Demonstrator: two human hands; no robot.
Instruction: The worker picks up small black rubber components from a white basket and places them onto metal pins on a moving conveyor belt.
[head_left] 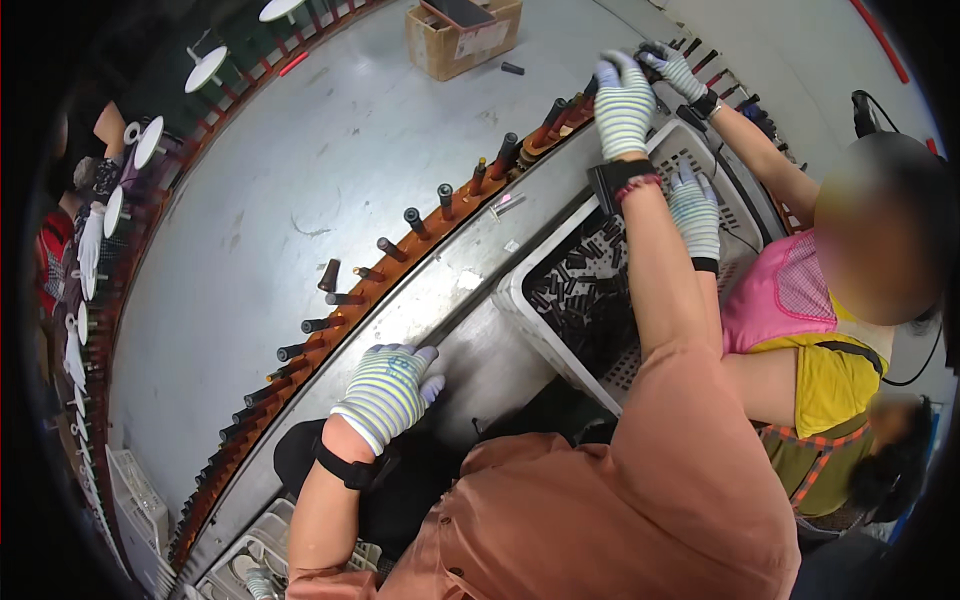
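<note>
My left hand (386, 394), in a striped knit glove, lies at the near edge of the metal ledge (435, 295), fingers extended and thumb apart, with nothing visible in it. Farther right, my right hand (626, 110) is stretched across a pale plastic basket (553, 350) to the curved brown rail (402, 264). Its gloved fingers bend down close to the dark upright pieces there; their tips are hidden, so what they grip does not show. Many short black tubes (575, 285) fill part of the basket. Several dark tubular pieces, one a black-topped post (445, 200), stand along the rail.
A co-worker in pink and yellow (780, 295) has one gloved hand (693, 212) over the basket and another (678, 72) at the rail. On the grey surface, a cardboard box (455, 50) stands near a loose black tube (512, 68). White discs (207, 70) line the far-left rail.
</note>
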